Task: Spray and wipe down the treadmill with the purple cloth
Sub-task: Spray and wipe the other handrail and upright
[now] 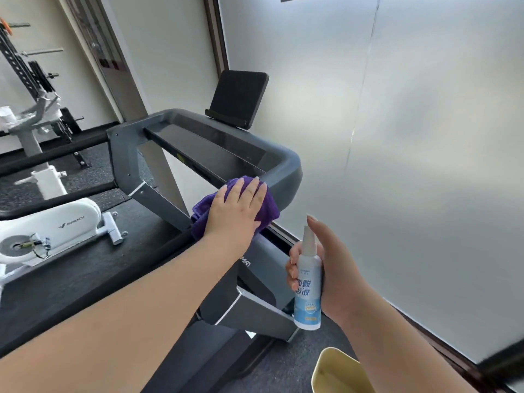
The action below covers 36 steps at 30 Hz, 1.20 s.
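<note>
The left arm reaches from the lower left of the frame up toward the centre, forearm bare and nearly straight. The left hand [238,207] lies palm down with its fingers together and flattened, pressing forward. The right arm comes in from the lower right, wrist bent slightly inward. The right hand [331,268] is curled in a closed grip, its index finger raised and hooked on top.

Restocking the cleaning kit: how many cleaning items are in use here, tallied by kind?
Purple microfibre cloth, under the left hand on the grey treadmill handrail: 1
White-and-blue plastic spray bottle, held in the right hand: 1
Total: 2
</note>
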### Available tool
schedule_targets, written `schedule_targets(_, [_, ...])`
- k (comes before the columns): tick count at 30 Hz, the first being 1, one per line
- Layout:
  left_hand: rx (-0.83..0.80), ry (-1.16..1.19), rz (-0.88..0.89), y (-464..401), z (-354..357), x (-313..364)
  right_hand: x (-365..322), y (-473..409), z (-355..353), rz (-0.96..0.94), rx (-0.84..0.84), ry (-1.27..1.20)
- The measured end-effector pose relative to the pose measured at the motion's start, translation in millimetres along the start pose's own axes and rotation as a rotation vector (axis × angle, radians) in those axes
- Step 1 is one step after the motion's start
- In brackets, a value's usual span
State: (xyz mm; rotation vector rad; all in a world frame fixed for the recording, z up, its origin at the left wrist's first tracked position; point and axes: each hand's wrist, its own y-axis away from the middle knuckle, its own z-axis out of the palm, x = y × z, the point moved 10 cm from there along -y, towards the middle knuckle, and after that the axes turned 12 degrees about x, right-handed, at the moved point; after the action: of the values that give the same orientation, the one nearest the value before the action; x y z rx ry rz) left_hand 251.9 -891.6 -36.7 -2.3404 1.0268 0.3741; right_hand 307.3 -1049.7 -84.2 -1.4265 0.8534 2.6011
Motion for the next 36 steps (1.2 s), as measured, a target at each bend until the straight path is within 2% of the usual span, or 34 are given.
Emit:
schedule_targets(7, [-0.102,0.073,0.055,-63,1,27,-11,-2,-35,-0.063,0.072,0.024])
schedule_targets(11, [-0.090,0.097,0.063,-89,1,42,-17,-1,-56,-0.081,0.120,0.011])
schedule_targets(20, [-0.037,-0.036,0.016,-136,9,75,-13,7,-98,-0.054,0.240,-0.066])
schedule_targets(24, [-0.014,-0.127,0.049,-130,9,78,-11,13,-101,-0.047,0.231,-0.079])
schedule_targets(28, [0.033,-0.256,0.216,-109,15,86,-11,13,-94,-0.039,0.190,-0.054])
schedule_targets(36, [0.188,-0.378,0.308,-19,29,67,-16,14,-71,-0.008,0.054,0.012])
